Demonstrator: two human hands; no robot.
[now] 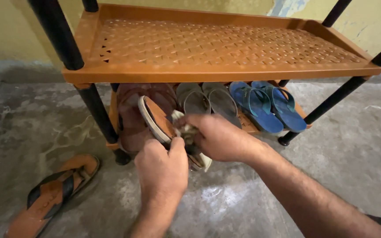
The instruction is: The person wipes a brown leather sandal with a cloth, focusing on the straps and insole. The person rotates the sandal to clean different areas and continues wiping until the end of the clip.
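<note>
My left hand grips the lower edge of a brown sandal with a pale sole rim, held tilted on its side in front of the shoe rack's lower shelf. My right hand presses a small whitish cloth against the sandal's footbed. The cloth is mostly hidden under my fingers. Both hands meet at the sandal's heel end, just off the floor.
An orange plastic shoe rack with black posts stands against the wall. Its lower shelf carries a brown shoe, grey slippers and blue flip-flops. A matching brown sandal lies on the concrete floor at lower left.
</note>
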